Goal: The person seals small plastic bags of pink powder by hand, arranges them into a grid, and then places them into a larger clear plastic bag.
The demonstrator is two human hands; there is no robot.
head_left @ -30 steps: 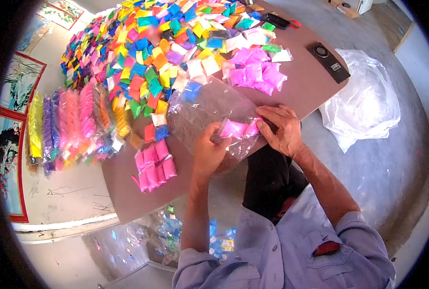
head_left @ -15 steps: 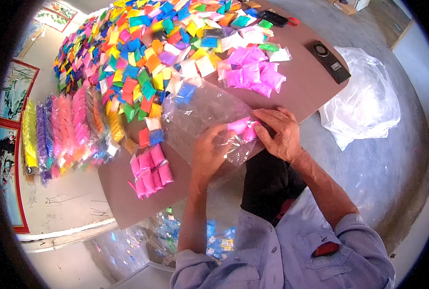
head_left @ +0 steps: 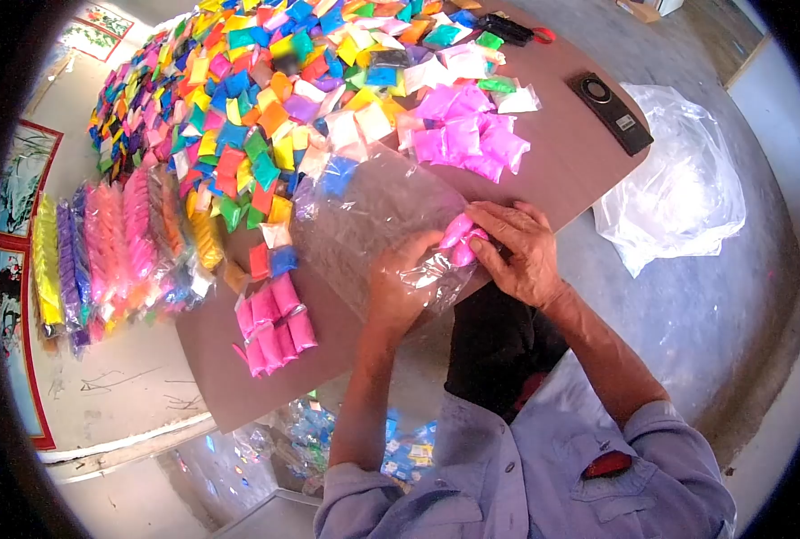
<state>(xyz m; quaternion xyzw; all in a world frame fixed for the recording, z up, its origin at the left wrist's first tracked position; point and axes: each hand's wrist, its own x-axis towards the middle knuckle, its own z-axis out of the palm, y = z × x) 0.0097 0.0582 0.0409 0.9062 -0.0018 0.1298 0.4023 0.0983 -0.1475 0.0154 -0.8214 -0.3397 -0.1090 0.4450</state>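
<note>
My right hand pinches pink packets between thumb and fingers at the table's near edge. Beside them my left hand is closed on the clear plastic bag, partly behind its film. The bag lies spread over the table toward the loose packets. A small group of darker pink packets rests to the left of my left hand. Beyond my right hand sits a heap of lighter pink packets.
A large pile of many-coloured packets covers the far side of the brown table. Filled long bags stand at the left. A black device lies near the right edge. A big clear bag is beyond it.
The pink packets at my right hand have turned from lying lengthwise to a tighter, more upright bunch. My left hand has moved slightly, with plastic film now over its fingers.
</note>
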